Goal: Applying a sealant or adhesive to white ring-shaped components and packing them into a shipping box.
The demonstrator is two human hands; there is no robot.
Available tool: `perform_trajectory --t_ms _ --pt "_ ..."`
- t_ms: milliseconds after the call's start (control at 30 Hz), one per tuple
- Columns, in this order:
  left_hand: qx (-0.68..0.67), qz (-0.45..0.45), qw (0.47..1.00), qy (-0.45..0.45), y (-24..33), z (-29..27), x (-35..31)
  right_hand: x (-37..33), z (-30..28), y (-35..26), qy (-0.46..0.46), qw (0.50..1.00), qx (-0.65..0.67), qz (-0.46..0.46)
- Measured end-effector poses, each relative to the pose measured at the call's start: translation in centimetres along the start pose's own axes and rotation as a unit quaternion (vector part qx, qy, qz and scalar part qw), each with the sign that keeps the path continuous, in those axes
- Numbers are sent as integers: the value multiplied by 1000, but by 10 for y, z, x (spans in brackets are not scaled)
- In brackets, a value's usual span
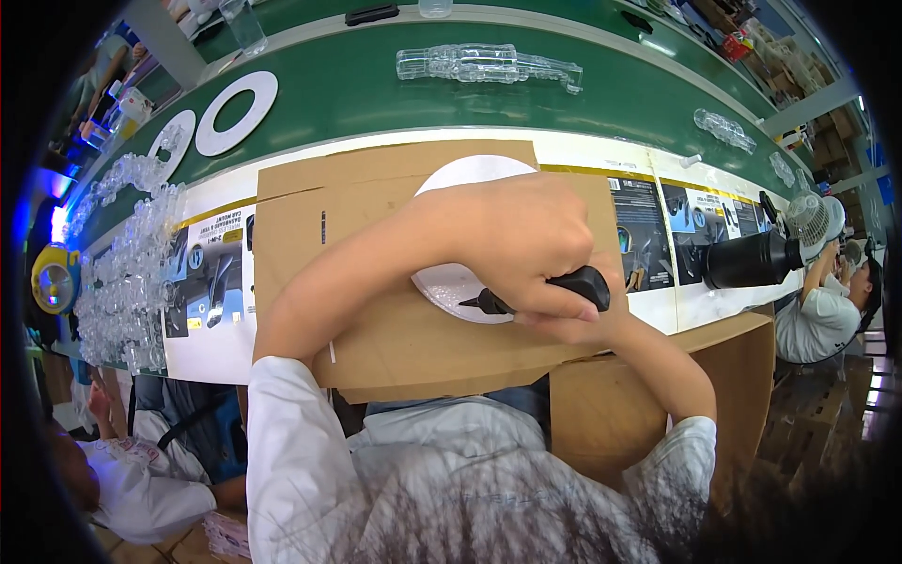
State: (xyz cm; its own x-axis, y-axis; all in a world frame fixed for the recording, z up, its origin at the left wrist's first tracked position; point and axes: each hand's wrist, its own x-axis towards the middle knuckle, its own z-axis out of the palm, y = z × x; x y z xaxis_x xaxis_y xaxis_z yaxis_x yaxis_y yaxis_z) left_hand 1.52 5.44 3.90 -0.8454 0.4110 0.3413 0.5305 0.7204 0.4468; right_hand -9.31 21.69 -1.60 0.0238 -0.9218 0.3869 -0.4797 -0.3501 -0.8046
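My left hand [531,230] crosses in from the left and curls around a black hand tool [584,285] with a narrow, tapered tip; its exact kind is unclear. The tip points left, over a white round disc [440,285]. Close against the same tool is my right hand [615,315], coming from the lower right. It also seems closed around the handle, though the left hand hides most of its fingers. Under my hands, the disc lies on a flat brown cardboard sheet [376,352]. The hands and left forearm cover its middle.
Clear plastic parts [122,291] are heaped at the left, near two white rings [237,113]. A long clear assembly [484,64] lies on the green tabletop. At right are a black bottle-shaped container [752,260] and a small fan [814,221]. Other people sit on both sides.
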Motion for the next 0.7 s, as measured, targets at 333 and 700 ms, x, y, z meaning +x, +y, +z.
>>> perform_trajectory --t_ms 333,700 --pt "-10 -3 1000 -21 0 -1 -1 1 2 -1 -1 1000 -1 0" --pt "-20 9 1000 -8 -4 2 -2 2 1 1 -17 1000 -13 -7"
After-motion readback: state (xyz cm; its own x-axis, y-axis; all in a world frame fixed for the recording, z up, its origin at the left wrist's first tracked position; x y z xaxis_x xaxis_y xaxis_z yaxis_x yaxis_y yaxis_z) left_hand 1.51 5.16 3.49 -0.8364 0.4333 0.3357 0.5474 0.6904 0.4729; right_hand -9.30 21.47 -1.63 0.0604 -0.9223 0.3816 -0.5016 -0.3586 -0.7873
